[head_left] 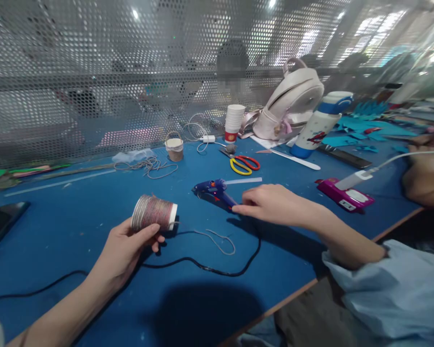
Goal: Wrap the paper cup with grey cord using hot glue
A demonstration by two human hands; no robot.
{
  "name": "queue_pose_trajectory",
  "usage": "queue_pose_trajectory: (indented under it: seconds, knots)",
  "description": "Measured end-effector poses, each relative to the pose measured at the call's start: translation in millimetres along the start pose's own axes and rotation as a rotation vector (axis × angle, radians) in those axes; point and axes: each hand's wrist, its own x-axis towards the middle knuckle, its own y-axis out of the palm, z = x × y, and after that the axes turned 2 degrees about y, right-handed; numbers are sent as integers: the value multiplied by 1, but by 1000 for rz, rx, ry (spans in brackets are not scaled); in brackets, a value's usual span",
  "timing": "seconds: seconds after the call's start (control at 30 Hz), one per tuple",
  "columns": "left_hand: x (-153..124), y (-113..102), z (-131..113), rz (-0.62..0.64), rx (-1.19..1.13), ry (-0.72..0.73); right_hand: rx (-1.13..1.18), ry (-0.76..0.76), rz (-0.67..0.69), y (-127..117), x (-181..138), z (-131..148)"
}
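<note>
On its side in my left hand (130,248) is a paper cup (154,213) wound with grey and reddish cord; the white rim faces right. A loose tail of grey cord (222,243) trails from the cup across the table. My right hand (262,205) has its fingers closed at the handle end of a blue hot glue gun (215,190), which lies on the table with its nozzle to the left. A clear glue stick (244,181) sticks out behind the gun. Its black cable (217,272) curves between my hands.
Scissors (244,164), a small cord-wrapped cup (174,149), stacked paper cups (234,123) and tangled cord (152,166) lie farther back. To the right are a bottle (318,127), a backpack (291,99), a magenta device (343,195) and another person's arm (425,176). A phone (3,221) rests at left.
</note>
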Motion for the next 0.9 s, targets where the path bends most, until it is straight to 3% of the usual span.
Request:
queue_pose_trajectory:
  seconds: [0.07, 0.2, 0.37, 0.5, 0.6, 0.73, 0.9]
  knots:
    - [0, 0, 1, 1, -1, 1, 127, 30, -49, 6, 19, -7]
    - [2, -2, 3, -6, 39, 24, 507, -174, -55, 24, 55, 1]
    - [3, -7, 4, 5, 108, 53, 686, -1, -35, 36, 75, 22]
    - [5, -11, 6, -2, 139, 87, 820, -88, -131, 35, 59, 30]
    - [5, -12, 8, -9, 158, 85, 959, -172, -31, 33, 36, 38]
    - [6, -12, 8, -31, 174, 70, 828, -202, -83, 32, 14, 48]
    - [4, -9, 5, -47, 184, 71, 801, -200, -113, 34, 10, 54]
